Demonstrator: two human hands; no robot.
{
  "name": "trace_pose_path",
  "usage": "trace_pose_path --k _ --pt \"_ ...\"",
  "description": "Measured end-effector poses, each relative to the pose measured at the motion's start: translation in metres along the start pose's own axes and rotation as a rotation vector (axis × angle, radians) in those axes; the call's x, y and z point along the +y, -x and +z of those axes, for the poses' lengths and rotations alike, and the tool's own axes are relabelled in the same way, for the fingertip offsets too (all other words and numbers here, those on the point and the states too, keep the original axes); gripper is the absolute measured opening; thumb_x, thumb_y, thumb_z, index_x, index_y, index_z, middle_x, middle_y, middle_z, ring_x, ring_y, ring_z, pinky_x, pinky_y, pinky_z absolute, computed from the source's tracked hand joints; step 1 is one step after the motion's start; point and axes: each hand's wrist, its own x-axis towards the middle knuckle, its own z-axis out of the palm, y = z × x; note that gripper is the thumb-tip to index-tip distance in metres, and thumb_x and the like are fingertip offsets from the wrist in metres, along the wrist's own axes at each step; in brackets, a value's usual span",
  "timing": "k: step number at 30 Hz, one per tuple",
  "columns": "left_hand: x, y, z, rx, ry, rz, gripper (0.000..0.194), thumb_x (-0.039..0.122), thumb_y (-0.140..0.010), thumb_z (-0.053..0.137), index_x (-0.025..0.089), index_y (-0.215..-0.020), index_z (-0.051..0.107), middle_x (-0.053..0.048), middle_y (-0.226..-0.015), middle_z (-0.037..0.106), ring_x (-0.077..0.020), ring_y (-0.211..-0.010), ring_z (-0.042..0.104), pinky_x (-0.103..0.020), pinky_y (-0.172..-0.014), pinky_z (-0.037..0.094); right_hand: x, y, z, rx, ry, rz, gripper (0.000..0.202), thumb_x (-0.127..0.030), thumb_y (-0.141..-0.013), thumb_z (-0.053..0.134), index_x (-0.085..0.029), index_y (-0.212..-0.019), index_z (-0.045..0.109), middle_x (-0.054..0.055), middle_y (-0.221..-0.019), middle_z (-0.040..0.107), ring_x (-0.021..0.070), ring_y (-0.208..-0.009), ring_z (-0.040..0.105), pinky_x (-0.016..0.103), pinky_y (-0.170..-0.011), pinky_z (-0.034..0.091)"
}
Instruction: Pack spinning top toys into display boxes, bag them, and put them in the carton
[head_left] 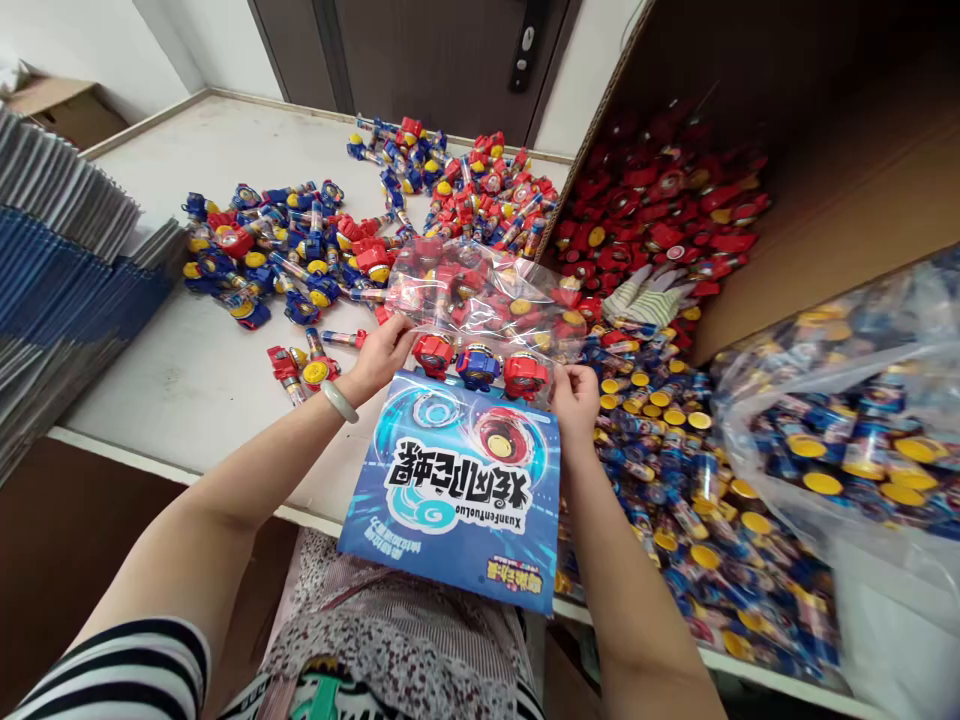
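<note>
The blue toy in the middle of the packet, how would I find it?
Find the blue card held over the table edge by the left hand and right hand. Three toys sit along its top; the blue toy is between two red ones.

L hand (pixel 382 352) & R hand (pixel 574 395) pinch clear bag (pixel 480 290) w/ blue card (pixel 457 480); 3 toys (pixel 478 366) at card top edge.

Both forearms reaching forward, left hand (pixel 384 352) and right hand (pixel 574 398) seemingly pinching
</note>
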Motion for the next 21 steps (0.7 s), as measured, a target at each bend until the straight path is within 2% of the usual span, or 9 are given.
trace_pose_path --k 3,5,10,16,21 --pt "-0.007 0.006 -0.002 0.064 0.020 0.133 0.018 0.034 -0.094 0.051 0.019 -0.086 0.052 -0.002 -0.076 0.058 -0.0140 -0.068 0.052 -0.026 -0.065 0.042 0.000 0.007 0.002 0.167 0.000 -0.240 0.047 -0.069 -0.081 0.052 -0.022 -0.083 0.051 0.000 -0.072 0.053 0.0163 -0.066 0.052 0.033 -0.065 0.046" --pt "-0.008 0.012 -0.006 0.090 0.013 0.210 0.019 0.035 -0.098 0.049 0.019 -0.088 0.052 -0.003 -0.078 0.058 -0.0145 -0.070 0.053 -0.027 -0.065 0.043 0.000 0.014 -0.001 0.235 0.029 -0.414 0.042 -0.063 -0.087 0.051 -0.022 -0.081 0.054 0.001 -0.073 0.056 0.0167 -0.067 0.054 0.034 -0.068 0.047" --pt "-0.001 0.038 -0.023 0.114 -0.011 0.409 0.013 0.028 -0.102 0.047 0.018 -0.096 0.052 -0.004 -0.085 0.058 -0.0152 -0.076 0.055 -0.029 -0.070 0.047 0.000 0.044 -0.018 0.229 0.085 -0.767 0.022 -0.040 -0.096 0.053 -0.022 -0.084 0.058 0.003 -0.078 0.062 0.0171 -0.075 0.061 0.033 -0.072 0.050" --pt "0.008 0.083 -0.037 0.114 -0.023 0.564 0.007 0.018 -0.102 0.045 0.019 -0.104 0.052 -0.006 -0.090 0.060 -0.0163 -0.083 0.060 -0.031 -0.072 0.051 0.006 0.088 -0.041 0.137 0.115 -0.905 0.012 -0.021 -0.097 0.052 -0.022 -0.087 0.058 0.002 -0.080 0.063 0.0164 -0.074 0.062 0.031 -0.068 0.048" --pt "0.009 0.120 -0.043 0.075 -0.089 0.600 0.012 0.015 -0.101 0.042 0.019 -0.107 0.051 -0.007 -0.090 0.062 -0.0161 -0.080 0.062 -0.029 -0.067 0.052 0.011 0.121 -0.058 -0.009 0.148 -0.955 0.016 -0.014 -0.096 0.047 -0.023 -0.088 0.057 0.002 -0.082 0.062 0.0167 -0.074 0.063 0.032 -0.066 0.050"
